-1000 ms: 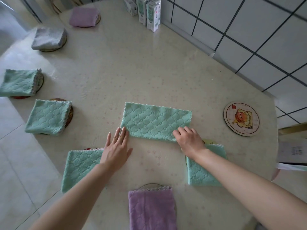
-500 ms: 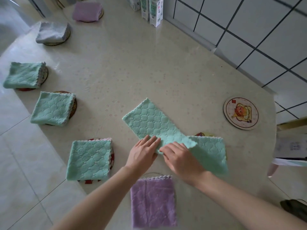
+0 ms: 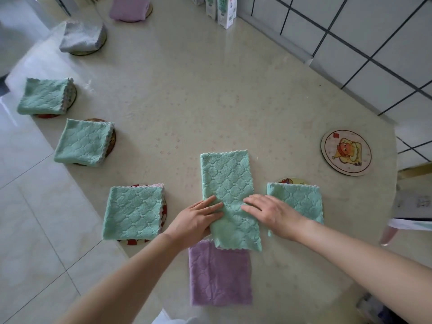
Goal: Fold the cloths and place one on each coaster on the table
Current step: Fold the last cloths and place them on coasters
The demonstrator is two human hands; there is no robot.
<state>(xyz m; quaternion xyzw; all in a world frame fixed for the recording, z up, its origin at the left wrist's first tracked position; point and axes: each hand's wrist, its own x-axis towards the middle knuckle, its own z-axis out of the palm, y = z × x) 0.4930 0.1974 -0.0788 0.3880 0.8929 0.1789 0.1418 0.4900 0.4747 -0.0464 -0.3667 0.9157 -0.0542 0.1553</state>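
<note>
Green cloth (image 3: 228, 181), folded into a long strip, lies on the table (image 3: 187, 101) between the hands. Left hand (image 3: 196, 220) and right hand (image 3: 273, 213) press it with straight fingers, gripping nothing. Its near end overlaps a purple cloth (image 3: 221, 277) between the forearms. 1 bare coaster (image 3: 346, 152) sits beyond the right hand.

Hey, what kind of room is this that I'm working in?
Probably a home kitchen or dining corner: a round covered table beside a white tiled wall, cartons standing at its far edge, glossy floor tiles below.
</note>
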